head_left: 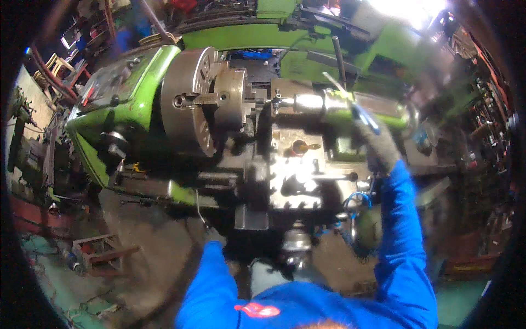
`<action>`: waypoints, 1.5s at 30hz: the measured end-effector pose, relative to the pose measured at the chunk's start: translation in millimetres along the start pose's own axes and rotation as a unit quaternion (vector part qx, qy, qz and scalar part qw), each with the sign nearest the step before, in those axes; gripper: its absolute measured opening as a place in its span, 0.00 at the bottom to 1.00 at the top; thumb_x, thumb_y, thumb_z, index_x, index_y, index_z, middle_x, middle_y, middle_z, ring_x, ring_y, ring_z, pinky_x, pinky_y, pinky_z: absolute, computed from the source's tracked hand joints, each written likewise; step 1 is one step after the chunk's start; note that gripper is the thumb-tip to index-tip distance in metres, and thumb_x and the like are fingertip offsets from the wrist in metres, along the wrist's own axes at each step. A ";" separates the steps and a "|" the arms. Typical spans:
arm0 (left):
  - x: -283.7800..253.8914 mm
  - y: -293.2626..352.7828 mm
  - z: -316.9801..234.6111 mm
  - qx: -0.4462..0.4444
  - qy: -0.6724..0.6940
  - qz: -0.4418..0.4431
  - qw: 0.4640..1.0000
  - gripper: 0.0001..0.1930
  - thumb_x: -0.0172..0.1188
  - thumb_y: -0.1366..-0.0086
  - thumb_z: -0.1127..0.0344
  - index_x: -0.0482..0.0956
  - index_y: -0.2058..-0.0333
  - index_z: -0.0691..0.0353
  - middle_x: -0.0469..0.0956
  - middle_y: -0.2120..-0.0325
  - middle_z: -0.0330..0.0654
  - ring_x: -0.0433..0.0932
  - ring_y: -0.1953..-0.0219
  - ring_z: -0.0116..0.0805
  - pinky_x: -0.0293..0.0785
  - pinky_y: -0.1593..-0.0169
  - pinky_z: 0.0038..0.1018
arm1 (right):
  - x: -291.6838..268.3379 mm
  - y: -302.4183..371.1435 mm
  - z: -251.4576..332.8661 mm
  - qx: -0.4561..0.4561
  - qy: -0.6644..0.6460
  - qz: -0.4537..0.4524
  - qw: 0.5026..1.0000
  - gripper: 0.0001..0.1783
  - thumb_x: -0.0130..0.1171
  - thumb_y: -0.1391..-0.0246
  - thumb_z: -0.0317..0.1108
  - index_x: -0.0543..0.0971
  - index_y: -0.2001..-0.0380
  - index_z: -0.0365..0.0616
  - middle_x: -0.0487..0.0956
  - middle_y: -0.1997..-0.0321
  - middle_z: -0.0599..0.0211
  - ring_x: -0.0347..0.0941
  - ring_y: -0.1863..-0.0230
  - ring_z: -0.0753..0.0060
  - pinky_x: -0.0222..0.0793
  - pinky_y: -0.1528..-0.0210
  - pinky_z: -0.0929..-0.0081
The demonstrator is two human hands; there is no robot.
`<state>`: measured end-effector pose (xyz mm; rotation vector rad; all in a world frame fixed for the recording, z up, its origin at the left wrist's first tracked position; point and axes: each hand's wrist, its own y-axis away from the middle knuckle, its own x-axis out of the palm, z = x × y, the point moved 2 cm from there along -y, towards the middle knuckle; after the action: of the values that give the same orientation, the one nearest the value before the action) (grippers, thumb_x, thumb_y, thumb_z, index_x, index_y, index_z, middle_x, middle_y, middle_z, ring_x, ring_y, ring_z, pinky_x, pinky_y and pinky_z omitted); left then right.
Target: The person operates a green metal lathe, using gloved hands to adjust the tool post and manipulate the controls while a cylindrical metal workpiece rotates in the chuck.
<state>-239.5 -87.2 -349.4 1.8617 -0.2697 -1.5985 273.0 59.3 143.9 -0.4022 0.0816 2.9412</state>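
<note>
- Left hand, below the lathe's near edge, meets a thin hooked rod; shadow hides its fingers, so I cannot tell its grip
- Right hand grasps a slender pale tool before the tailstock; best held firmly, the sleeve clear of levers
- Blur obscures the tool's tip

The chuck is on the left side of the machine. Right of it is a cup, then the right hand. The left hand is in front. A stand is farther left.
</note>
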 end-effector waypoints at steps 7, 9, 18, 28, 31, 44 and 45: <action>-121.5 149.4 -103.8 0.053 0.431 -0.349 0.831 0.25 0.57 0.27 0.58 0.74 0.39 0.72 0.74 0.38 0.59 0.71 0.35 0.56 0.64 0.31 0.45 | 43.5 -46.2 -16.0 -0.050 0.235 0.143 0.960 0.36 0.65 0.38 0.55 0.73 0.32 0.51 0.83 0.47 0.51 0.80 0.49 0.57 0.76 0.47 0.61; -187.8 202.0 -149.8 0.164 0.514 -0.388 0.747 0.21 0.56 0.26 0.64 0.74 0.40 0.72 0.75 0.39 0.57 0.71 0.36 0.55 0.65 0.31 0.44 | 53.8 -63.8 -27.2 -0.086 0.237 0.171 0.952 0.36 0.62 0.37 0.59 0.73 0.33 0.50 0.83 0.45 0.48 0.80 0.45 0.50 0.75 0.44 0.57; -298.8 242.2 -298.7 0.428 0.219 -0.480 0.734 0.25 0.66 0.37 0.59 0.79 0.43 0.60 0.80 0.45 0.52 0.77 0.42 0.55 0.72 0.38 0.47 | 106.6 -108.4 -72.7 -0.151 0.292 0.179 0.927 0.38 0.55 0.36 0.63 0.72 0.34 0.48 0.78 0.38 0.42 0.74 0.36 0.38 0.69 0.33 0.53; -294.0 233.7 -297.7 0.408 0.207 -0.485 0.745 0.23 0.66 0.39 0.61 0.80 0.44 0.55 0.82 0.47 0.49 0.80 0.45 0.53 0.74 0.40 0.46 | 117.6 -107.4 -67.8 -0.122 0.314 0.187 0.923 0.38 0.52 0.35 0.66 0.73 0.35 0.48 0.78 0.38 0.43 0.74 0.36 0.39 0.67 0.32 0.52; -292.4 224.3 -300.9 0.432 0.219 -0.508 0.712 0.21 0.64 0.39 0.60 0.81 0.47 0.55 0.82 0.49 0.49 0.80 0.47 0.52 0.74 0.41 0.47 | 116.0 -104.9 -69.3 -0.102 0.294 0.191 0.931 0.36 0.52 0.35 0.64 0.75 0.36 0.47 0.79 0.38 0.44 0.74 0.36 0.39 0.68 0.32 0.53; -321.4 233.1 -309.4 0.441 0.089 -0.467 0.761 0.19 0.62 0.47 0.58 0.85 0.56 0.56 0.83 0.61 0.48 0.80 0.57 0.53 0.74 0.49 0.50 | 122.9 -110.3 -84.9 -0.120 0.311 0.190 0.923 0.36 0.55 0.36 0.62 0.74 0.36 0.48 0.78 0.38 0.43 0.73 0.36 0.39 0.67 0.32 0.52; -320.5 232.4 -308.8 0.438 0.092 -0.467 0.763 0.19 0.62 0.47 0.59 0.85 0.56 0.56 0.83 0.61 0.48 0.80 0.57 0.53 0.75 0.50 0.50 | 122.0 -108.8 -83.1 -0.120 0.309 0.192 0.924 0.36 0.54 0.36 0.63 0.74 0.36 0.48 0.78 0.38 0.43 0.74 0.36 0.38 0.67 0.32 0.52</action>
<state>35.7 18.7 56.9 3.2183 0.0648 -2.0697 198.2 179.6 27.5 -1.4963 -0.1386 3.0639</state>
